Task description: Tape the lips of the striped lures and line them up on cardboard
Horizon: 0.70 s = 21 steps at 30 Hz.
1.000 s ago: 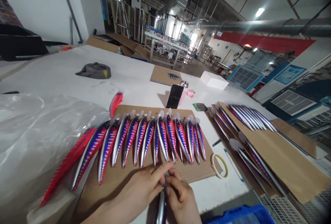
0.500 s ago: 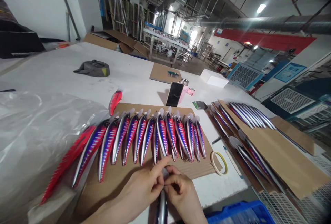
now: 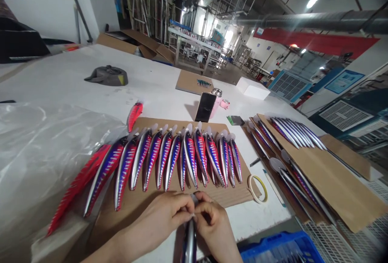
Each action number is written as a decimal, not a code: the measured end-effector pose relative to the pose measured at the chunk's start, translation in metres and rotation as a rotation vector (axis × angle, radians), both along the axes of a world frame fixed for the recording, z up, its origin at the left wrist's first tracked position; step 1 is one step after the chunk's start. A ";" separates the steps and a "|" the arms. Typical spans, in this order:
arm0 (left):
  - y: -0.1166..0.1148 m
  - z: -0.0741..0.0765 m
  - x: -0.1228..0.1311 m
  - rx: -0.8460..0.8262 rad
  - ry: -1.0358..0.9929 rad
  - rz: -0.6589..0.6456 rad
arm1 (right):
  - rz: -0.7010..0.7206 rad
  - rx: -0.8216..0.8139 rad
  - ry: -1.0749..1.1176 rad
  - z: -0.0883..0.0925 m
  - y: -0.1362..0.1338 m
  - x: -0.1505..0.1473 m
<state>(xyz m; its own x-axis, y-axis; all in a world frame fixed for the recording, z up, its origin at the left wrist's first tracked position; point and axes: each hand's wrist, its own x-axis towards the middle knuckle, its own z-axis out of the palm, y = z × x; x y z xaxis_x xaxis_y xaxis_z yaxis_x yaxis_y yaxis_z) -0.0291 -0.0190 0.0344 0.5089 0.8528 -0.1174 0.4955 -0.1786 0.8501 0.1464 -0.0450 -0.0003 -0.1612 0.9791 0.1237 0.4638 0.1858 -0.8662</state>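
At the bottom middle, a silver and dark fishing lure (image 3: 190, 242) points away from me, its clear lip end between my hands. My left hand (image 3: 165, 214) is closed, thumb and forefinger pinching at that end. From the other side, my right hand (image 3: 212, 224) pinches the same spot with bent fingers. A small whitish bit shows between the fingertips, too small to name. Just beyond lies a row of several purple, red and silver lures (image 3: 165, 158) with clear lips, on a cardboard sheet (image 3: 136, 210).
To the right are a tape roll (image 3: 257, 189), stacked cardboard (image 3: 321, 178) with more lures, and a blue crate (image 3: 281, 244). A phone (image 3: 205, 107) leans by a pink bottle (image 3: 216, 101). Plastic sheeting (image 3: 60, 145) and a grey cap (image 3: 107, 76) are left.
My left forefinger, stretched forward before, has curled in to pinch with the thumb at the lure's end. My right hand has stayed nearly in place.
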 end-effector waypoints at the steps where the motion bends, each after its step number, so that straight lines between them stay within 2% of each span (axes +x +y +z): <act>1: 0.000 0.000 0.000 0.001 0.009 -0.006 | -0.002 0.000 0.000 0.000 0.000 0.000; 8: -0.002 -0.001 0.000 -0.038 0.042 0.007 | -0.014 -0.007 -0.047 0.007 0.000 -0.002; 15: -0.004 -0.017 0.004 0.115 0.153 0.059 | 0.002 -0.018 -0.003 0.005 0.001 -0.002; 21: -0.005 -0.021 0.007 0.167 0.195 0.057 | 0.009 -0.035 -0.043 0.012 -0.002 -0.002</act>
<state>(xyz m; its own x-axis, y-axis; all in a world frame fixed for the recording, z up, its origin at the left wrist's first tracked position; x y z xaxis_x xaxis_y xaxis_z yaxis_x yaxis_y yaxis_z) -0.0220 -0.0238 0.0130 0.4408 0.8954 -0.0635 0.6602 -0.2755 0.6987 0.1442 -0.0467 0.0114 -0.1744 0.9812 0.0821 0.4990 0.1600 -0.8517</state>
